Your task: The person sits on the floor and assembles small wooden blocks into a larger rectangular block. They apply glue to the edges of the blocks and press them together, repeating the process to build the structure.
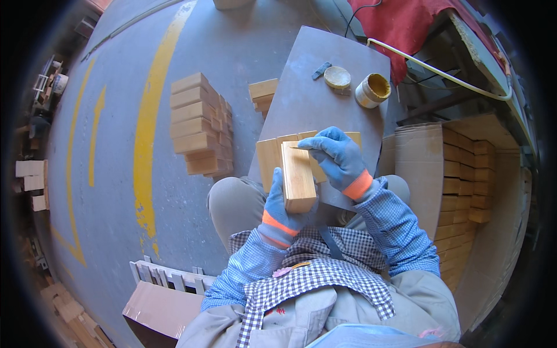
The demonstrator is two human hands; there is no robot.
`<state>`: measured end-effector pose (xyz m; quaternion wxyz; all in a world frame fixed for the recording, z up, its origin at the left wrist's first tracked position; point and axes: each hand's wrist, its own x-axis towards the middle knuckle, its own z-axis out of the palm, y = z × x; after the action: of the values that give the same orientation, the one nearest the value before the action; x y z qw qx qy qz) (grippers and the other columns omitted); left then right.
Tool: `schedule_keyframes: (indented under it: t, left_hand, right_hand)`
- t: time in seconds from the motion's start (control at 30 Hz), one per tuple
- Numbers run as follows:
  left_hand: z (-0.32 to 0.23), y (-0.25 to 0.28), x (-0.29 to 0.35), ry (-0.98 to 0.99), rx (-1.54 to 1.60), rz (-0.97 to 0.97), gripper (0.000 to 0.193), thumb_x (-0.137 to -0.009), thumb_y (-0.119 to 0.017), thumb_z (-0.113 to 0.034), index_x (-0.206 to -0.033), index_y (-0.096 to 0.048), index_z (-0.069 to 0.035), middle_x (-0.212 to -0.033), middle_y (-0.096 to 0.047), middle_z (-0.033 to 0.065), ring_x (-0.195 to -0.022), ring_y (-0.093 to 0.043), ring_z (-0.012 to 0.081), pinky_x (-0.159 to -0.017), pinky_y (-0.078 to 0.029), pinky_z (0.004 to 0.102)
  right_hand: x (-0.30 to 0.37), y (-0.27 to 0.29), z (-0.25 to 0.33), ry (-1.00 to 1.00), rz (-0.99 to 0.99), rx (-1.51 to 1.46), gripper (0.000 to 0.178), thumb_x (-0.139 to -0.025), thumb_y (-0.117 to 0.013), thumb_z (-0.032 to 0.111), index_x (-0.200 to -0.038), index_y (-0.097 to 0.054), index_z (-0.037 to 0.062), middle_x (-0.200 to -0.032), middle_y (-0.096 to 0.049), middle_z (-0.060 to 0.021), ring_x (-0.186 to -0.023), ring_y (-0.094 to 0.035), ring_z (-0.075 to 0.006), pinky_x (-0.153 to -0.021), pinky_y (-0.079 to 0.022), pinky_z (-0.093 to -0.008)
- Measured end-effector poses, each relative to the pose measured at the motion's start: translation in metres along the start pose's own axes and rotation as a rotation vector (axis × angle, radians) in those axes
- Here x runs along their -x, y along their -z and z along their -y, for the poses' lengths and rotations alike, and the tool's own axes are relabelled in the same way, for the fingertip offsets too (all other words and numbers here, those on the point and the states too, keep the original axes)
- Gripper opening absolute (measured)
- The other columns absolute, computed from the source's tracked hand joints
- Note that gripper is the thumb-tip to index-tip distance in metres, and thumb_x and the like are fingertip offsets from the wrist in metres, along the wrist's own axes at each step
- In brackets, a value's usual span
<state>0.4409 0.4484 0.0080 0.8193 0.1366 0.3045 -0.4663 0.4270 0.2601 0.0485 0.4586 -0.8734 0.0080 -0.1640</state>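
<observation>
In my gloved left hand (288, 200) I hold a pale wooden block (299, 177) upright above my lap, the thumb along its left side. My gloved right hand (336, 155) is at the far end of that block, fingers pinched together. A small thin tip shows at those fingertips, too small to name. Behind the block, several similar wooden blocks (268, 159) lie in a row on the grey board (316, 81), partly hidden by my hands. Both gloves are blue-grey with orange cuffs.
On the board's far part stand an open tin of yellowish paste (371, 91), a round shallow dish (337, 78) and a small dark piece (321, 71). Stacked blocks (200, 124) stand on the floor at left. A cardboard box (419, 174) of blocks stands at right, beneath a red cloth (400, 29).
</observation>
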Motion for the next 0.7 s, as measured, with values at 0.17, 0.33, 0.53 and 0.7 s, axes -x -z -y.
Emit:
schedule_keyframes:
  t: [0.17,0.33,0.53,0.7]
  left_hand:
    - [-0.001,0.001,0.0,0.003,-0.028,-0.004,0.061,-0.096,-0.064,-0.053,-0.137,-0.051,-0.01,-0.115,-0.064,0.0136,-0.101,-0.067,0.027,-0.083,-0.06,0.0406]
    - [0.0,0.002,-0.001,-0.01,-0.042,-0.039,0.061,-0.096,-0.063,-0.054,-0.137,-0.051,-0.011,-0.116,-0.063,0.0137,-0.102,-0.067,0.0262,-0.083,-0.06,0.0405]
    - [0.001,0.004,-0.002,-0.028,-0.058,-0.007,0.061,-0.096,-0.062,-0.054,-0.137,-0.051,-0.011,-0.117,-0.063,0.0135,-0.104,-0.066,0.0269,-0.084,-0.06,0.0416]
    - [-0.001,0.005,0.001,0.084,-0.16,0.29,0.069,-0.096,-0.063,-0.054,-0.145,-0.043,-0.009,-0.13,-0.06,0.0139,-0.116,-0.062,0.0283,-0.094,-0.055,0.0461]
  right_hand:
    - [-0.006,-0.008,-0.011,-0.035,0.047,0.067,0.025,-0.094,-0.063,0.001,-0.116,-0.074,0.0083,-0.098,-0.065,-0.0101,-0.092,-0.064,-0.0253,-0.082,-0.056,-0.0334]
    - [-0.004,-0.009,-0.008,0.001,0.075,0.046,0.03,-0.092,-0.064,-0.001,-0.117,-0.074,0.0098,-0.1,-0.065,-0.0101,-0.093,-0.065,-0.0264,-0.083,-0.057,-0.0341]
    - [0.001,0.004,-0.003,0.077,0.122,-0.076,0.027,-0.092,-0.061,-0.002,-0.113,-0.073,0.0087,-0.098,-0.065,-0.0073,-0.09,-0.064,-0.0201,-0.078,-0.056,-0.0323]
    - [0.022,0.021,0.019,-0.656,-0.131,-0.573,0.016,-0.102,-0.049,0.01,-0.11,-0.064,0.007,-0.09,-0.062,0.0002,-0.076,-0.06,-0.0087,-0.064,-0.05,-0.0234]
